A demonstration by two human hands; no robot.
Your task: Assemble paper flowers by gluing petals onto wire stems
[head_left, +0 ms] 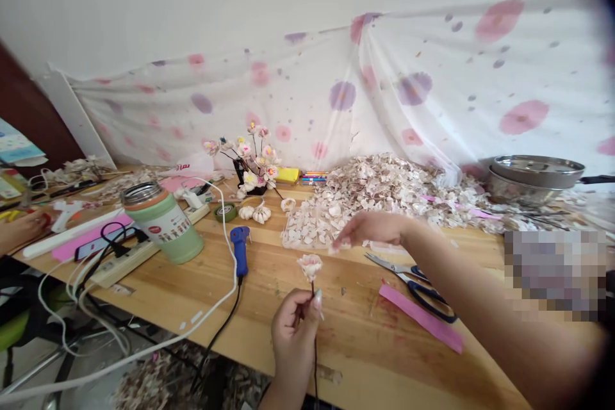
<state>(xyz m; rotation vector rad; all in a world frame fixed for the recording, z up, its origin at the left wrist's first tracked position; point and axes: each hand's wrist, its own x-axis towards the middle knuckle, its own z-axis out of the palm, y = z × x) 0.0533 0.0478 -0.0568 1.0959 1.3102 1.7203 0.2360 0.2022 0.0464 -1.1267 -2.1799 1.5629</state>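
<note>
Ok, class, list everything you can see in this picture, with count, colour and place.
table: one, pale wood, under everything
flower: one, pale pink, held on a stem near centre
petals: large heap, pale pink, far side of table
glue gun: one, blue, mid-table
scissors: one pair, steel and dark blue, right of centre
strip: one, pink, beside scissors
flask: one, green, left of glue gun
tape: one roll, green, behind glue gun
power strip: one, cream, left side of table
pots: two, steel, far right
co-worker's hand: one, far left edge
left hand: one, gripping flower stem
right hand: one, above petals
</note>
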